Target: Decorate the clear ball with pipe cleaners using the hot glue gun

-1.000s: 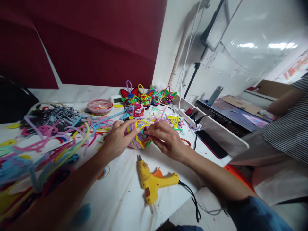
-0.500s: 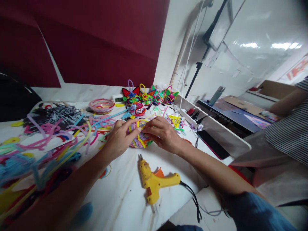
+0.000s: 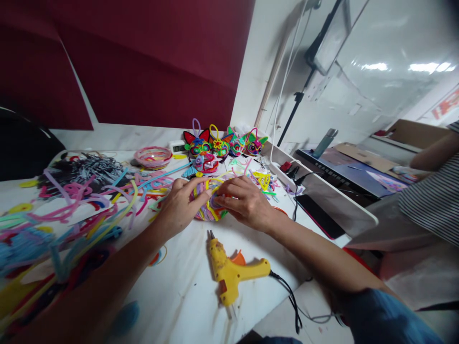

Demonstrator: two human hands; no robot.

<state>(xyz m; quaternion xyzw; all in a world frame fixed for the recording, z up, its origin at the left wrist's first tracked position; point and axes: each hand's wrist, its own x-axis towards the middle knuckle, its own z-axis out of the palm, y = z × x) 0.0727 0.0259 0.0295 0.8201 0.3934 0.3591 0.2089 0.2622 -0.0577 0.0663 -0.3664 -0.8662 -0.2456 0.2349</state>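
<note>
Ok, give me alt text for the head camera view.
A left hand holds a striped, multicoloured craft piece at a white table, the right hand touching it. A yellow glue gun lies nearer the viewer, colourful pipe cleaners to the left, small eared figures behind.

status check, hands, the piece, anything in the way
Left hand gripping rounded, multicoloured striped craft piece. Right hand touching its front. Yellow plastic glue gun lying nearer camera on white table, apart from both hands.

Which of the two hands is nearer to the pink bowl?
Left. The left hand is nearer the camera than the bowl, to its right; the right hand is farther right.
</note>
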